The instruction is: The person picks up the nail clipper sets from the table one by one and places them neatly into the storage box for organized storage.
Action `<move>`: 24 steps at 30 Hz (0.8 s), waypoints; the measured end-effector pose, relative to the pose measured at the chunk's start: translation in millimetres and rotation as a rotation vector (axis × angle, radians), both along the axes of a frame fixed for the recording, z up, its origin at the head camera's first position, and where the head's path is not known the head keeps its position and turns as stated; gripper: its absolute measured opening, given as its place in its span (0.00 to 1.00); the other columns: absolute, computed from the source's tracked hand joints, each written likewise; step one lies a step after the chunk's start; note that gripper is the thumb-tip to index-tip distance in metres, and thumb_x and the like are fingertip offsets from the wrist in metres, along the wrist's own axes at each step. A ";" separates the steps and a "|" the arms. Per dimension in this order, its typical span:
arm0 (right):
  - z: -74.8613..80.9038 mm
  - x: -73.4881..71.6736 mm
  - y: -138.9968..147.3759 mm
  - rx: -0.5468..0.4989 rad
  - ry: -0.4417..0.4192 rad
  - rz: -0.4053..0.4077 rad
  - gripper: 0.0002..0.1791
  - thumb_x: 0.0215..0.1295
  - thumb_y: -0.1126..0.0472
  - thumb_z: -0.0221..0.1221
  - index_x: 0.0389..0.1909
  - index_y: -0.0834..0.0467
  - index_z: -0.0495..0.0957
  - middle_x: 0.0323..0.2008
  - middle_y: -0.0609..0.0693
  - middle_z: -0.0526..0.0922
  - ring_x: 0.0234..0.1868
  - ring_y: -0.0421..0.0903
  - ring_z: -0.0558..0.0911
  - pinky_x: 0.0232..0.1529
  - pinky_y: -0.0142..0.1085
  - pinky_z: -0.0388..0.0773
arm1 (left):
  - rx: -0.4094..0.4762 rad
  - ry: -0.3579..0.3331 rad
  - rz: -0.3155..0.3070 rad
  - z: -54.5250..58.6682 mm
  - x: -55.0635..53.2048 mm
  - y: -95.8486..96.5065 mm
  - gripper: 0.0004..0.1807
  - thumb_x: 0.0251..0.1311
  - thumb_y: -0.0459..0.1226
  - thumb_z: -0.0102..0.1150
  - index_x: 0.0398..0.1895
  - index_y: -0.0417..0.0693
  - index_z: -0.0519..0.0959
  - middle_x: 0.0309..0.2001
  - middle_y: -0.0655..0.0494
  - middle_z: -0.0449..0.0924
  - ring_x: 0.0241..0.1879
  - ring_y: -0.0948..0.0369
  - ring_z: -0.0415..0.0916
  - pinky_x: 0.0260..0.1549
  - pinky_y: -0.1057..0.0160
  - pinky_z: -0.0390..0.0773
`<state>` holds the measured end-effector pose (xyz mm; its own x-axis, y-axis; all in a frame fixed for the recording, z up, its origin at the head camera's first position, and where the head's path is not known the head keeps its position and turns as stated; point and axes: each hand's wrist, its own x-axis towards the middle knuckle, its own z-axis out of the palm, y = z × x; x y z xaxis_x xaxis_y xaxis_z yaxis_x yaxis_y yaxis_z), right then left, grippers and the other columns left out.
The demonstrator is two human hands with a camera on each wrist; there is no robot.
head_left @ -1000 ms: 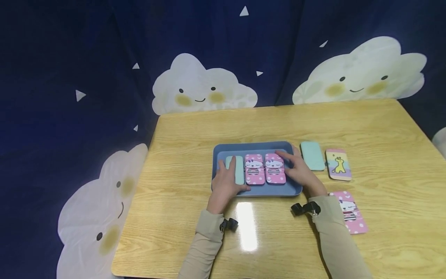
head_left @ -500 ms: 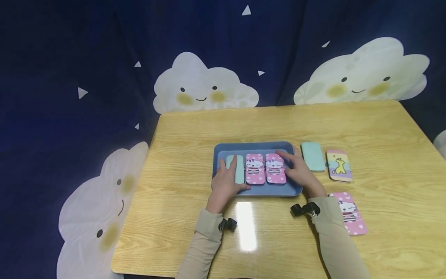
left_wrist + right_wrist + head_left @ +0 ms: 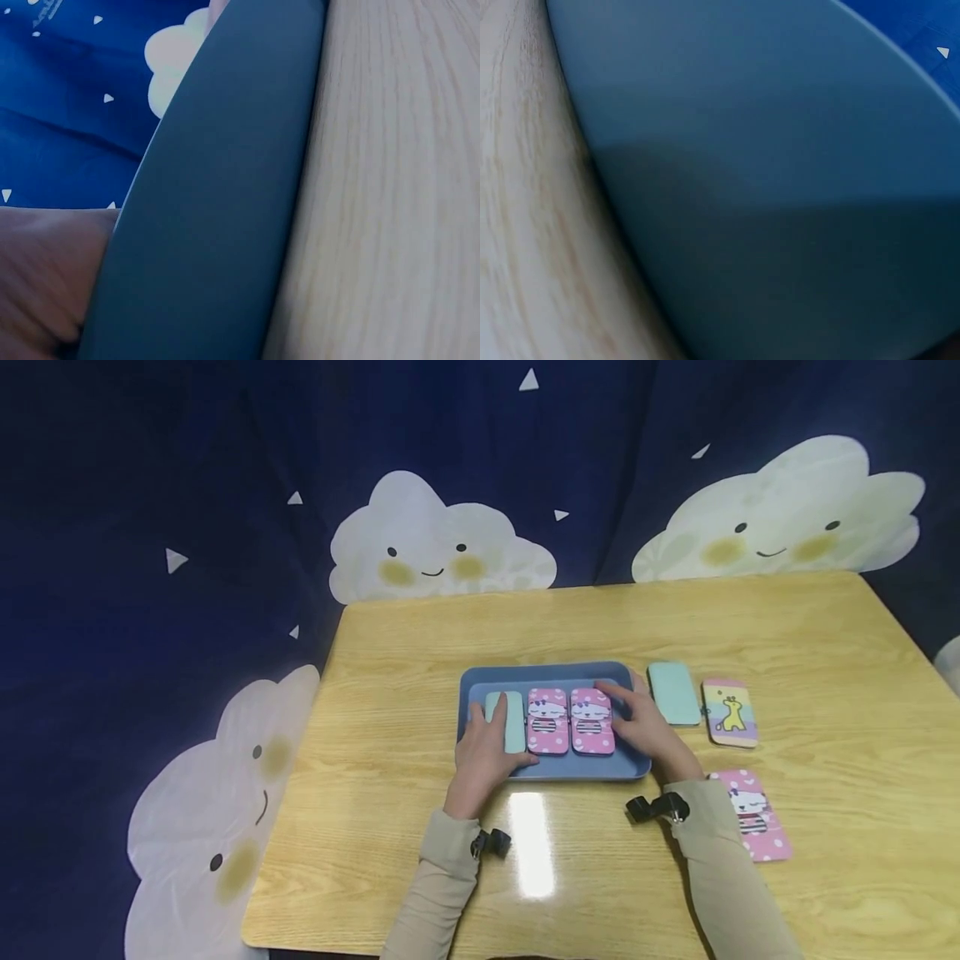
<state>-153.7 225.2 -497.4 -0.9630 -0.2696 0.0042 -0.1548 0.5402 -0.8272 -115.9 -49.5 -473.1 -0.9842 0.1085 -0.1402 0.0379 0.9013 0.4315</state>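
Observation:
A blue tray [image 3: 558,768] holds a mint tin [image 3: 514,727] and two pink tins with a cat picture, the middle one [image 3: 549,722] and the right one [image 3: 592,720], in a row. My left hand [image 3: 482,756] reaches over the tray's left front, its index finger lying along the mint tin and its thumb near the tin's front end. At the tray's right side is my right hand [image 3: 643,727], with one finger at the right pink tin's far corner. Other right fingers are partly hidden behind the rim. Both wrist views show mostly the tray's outer wall [image 3: 202,187].
Right of the tray lie another mint tin [image 3: 673,693] and a giraffe tin [image 3: 729,714]. A third pink cat tin [image 3: 761,827] is partly covered by my right sleeve [image 3: 720,852]. The wooden table [image 3: 375,693] ends at a dark blue cloud-printed curtain [image 3: 442,427].

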 end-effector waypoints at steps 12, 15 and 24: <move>-4.1 -0.5 -1.2 0.001 0.062 -0.090 0.32 0.54 0.78 0.53 0.64 0.70 0.71 0.73 0.73 0.49 0.73 0.70 0.50 0.71 0.63 0.47 | 0.002 0.005 0.004 -0.8 1.4 2.1 0.64 0.43 0.61 0.75 0.80 0.54 0.50 0.72 0.33 0.50 0.53 0.46 0.75 0.25 0.58 0.78; -4.4 -0.4 -1.9 0.000 0.072 -0.109 0.30 0.54 0.78 0.53 0.63 0.71 0.71 0.73 0.72 0.51 0.73 0.70 0.51 0.72 0.61 0.47 | 0.000 0.010 0.005 -0.5 1.7 2.5 0.64 0.42 0.61 0.75 0.80 0.53 0.51 0.71 0.33 0.52 0.50 0.48 0.76 0.23 0.60 0.76; -1.5 1.1 -3.0 0.022 0.046 -0.123 0.29 0.57 0.77 0.53 0.63 0.71 0.71 0.73 0.72 0.50 0.73 0.71 0.51 0.71 0.61 0.48 | 0.014 0.026 -0.006 0.9 2.0 0.9 0.63 0.41 0.60 0.77 0.79 0.52 0.53 0.66 0.35 0.56 0.43 0.52 0.75 0.21 0.63 0.74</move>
<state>-152.6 222.2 -498.9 -0.9877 -0.1501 0.0442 -0.1236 0.5749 -0.8088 -113.9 -48.6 -472.2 -0.9867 0.1166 -0.1132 0.0549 0.8948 0.4430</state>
